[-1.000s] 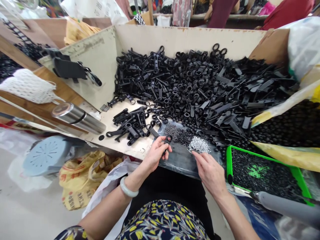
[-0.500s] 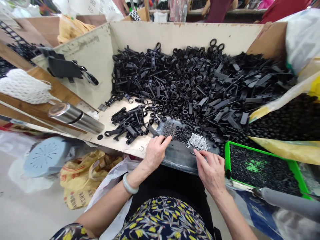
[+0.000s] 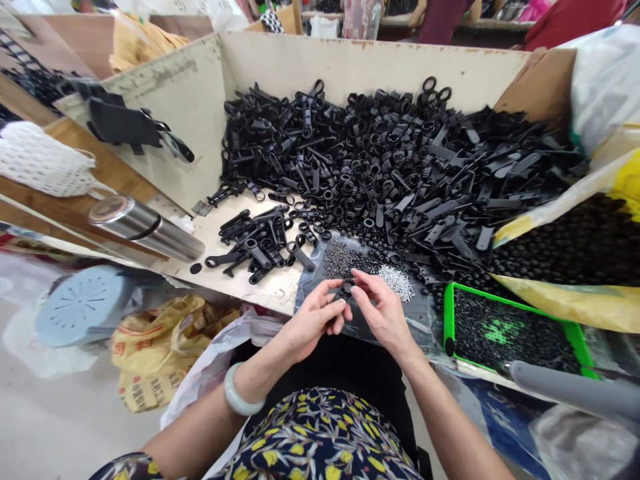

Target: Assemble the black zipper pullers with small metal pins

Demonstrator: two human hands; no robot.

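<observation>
The left hand [image 3: 311, 320] pinches 1 black part [image 3: 344, 291], seemingly unfinished; the right hand [image 3: 386, 315] has thumb and finger nearly together at it, though any small piece there cannot be made out. Left of the grip lies a heap [image 3: 259, 248], apparently joined; beyond, a pile [image 3: 390, 160] looks unassembled. The part's long axis seems to slant away rightward, ends mostly hidden.

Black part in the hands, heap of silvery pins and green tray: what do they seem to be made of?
Black part: probably matte plastic, from its dark, molded look; partly hidden, so unsure.
Silvery pins: likely bare or plated metal, given their bright sheen.
Green tray: seemingly plastic, smooth and evenly colored along the rim.
</observation>
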